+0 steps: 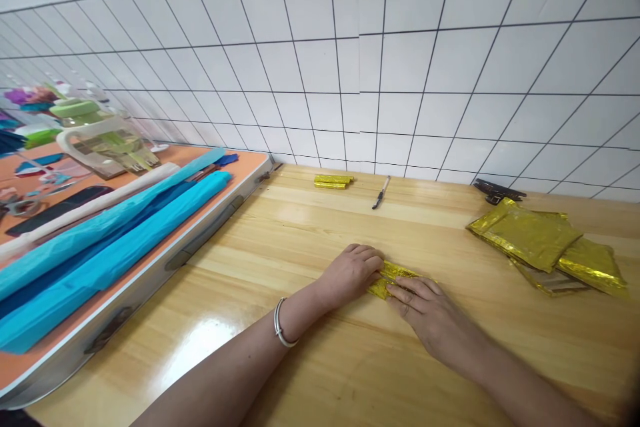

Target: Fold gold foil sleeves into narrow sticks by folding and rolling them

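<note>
A strip of shiny gold foil [399, 271] lies on the wooden table under my two hands. My left hand [354, 273] is closed with curled fingers over the foil's left part. From the right, my right hand [427, 317] grips the strip near its middle, its fingers pressed down over it; its thumb is mostly hidden. Part of the foil is covered by the fingers. Farther back, small gold foil rolls [333, 181] lie near the wall. A stack of flat gold foil packets [530, 237] rests to the right of my hands.
A black-and-clear pen [381, 193] and a black stapler-like object [497, 191] lie near the tiled wall [320, 67]. At left, an orange-topped board [250, 163] bears blue paper rolls [165, 230], a dark phone [60, 209], scissors [20, 203] and a green-lidded bottle [80, 113].
</note>
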Available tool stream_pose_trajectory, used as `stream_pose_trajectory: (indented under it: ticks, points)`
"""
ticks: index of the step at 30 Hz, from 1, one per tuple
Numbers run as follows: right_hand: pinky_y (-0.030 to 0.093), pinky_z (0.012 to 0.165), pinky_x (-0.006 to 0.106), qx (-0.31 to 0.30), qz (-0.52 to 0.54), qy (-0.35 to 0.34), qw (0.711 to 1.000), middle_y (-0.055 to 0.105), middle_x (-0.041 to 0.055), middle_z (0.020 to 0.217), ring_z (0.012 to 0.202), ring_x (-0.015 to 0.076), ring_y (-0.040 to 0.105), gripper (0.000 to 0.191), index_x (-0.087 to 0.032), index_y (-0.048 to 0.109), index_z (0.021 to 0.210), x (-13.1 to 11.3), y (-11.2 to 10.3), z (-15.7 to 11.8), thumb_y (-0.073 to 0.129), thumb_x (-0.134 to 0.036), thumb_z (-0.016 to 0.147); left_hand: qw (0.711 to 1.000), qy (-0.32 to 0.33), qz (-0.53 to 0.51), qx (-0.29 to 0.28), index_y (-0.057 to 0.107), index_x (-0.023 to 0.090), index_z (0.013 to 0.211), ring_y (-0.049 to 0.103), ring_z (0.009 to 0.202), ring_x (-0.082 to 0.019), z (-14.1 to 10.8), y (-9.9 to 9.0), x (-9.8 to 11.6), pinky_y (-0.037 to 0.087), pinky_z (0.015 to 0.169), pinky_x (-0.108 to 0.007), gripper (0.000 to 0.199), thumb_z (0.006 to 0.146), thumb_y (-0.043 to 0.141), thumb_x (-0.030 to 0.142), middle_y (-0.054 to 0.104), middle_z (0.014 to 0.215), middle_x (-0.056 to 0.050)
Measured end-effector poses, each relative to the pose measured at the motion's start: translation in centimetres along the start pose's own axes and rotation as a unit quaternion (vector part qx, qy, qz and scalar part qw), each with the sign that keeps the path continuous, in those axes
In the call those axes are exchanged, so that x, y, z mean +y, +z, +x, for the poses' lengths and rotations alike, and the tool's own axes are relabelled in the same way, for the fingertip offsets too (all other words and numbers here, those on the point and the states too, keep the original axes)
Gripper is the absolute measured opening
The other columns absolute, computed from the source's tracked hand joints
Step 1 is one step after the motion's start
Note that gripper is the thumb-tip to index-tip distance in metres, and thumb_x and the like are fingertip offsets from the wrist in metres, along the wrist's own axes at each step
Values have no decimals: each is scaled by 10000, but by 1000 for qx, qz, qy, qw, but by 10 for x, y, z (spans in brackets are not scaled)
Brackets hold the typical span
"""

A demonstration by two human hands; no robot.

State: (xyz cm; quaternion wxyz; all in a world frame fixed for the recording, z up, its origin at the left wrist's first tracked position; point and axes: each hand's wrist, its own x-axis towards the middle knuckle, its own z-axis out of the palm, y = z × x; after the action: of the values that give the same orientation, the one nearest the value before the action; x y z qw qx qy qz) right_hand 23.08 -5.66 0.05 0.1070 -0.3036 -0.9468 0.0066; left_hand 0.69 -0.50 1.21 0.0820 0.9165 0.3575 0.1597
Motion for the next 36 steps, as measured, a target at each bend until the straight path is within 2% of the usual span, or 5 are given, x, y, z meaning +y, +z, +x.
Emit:
stream_pose_trajectory:
  ticks: [6,15,23,30,36]
  points:
    - [335,988,420,11,6,1,1000,529,19,1294,1227,211,388,438,-245,490,1270,-1,-2,0,394,-93,871,1000,17,-7,-6,537,206,1097,522,1061,-164,-2,0,-2,370,922,-317,222,899,441,237,593,1145,-46]
    - [335,995,422,24,10,1,1000,546,39,1275,1226,204,404,435,-232,498,1262,-2,-2,0,399,-79,866,997,65,47,-10,567,199,1107,411,1212,-199,-6,-1,-5,341,970,-350,244,912,424,233,491,1307,-48]
    - [285,1054,409,9,3,13,1000,521,31,1301,1215,183,440,425,-233,513,1252,0,5,-4,402,-95,867,994,64,48,-68,533,147,1165,515,1061,-171,-10,-13,10,402,925,-294,304,925,364,227,562,1202,-85]
    - [267,1078,418,-44,47,22,998,476,65,1337,1245,208,415,401,-219,479,1294,-2,-14,-2,406,-289,906,995,21,48,-90,278,85,1384,221,1337,-302,-31,-5,23,226,1076,-432,734,857,334,593,278,1439,-166]
    - [248,1089,433,-100,78,35,991,235,104,1463,1346,246,211,616,-170,240,1419,-5,-14,-16,406,-439,889,995,32,29,-91,152,85,1423,44,1369,-331,-39,0,26,161,1095,-475,846,823,319,657,86,1486,-178]
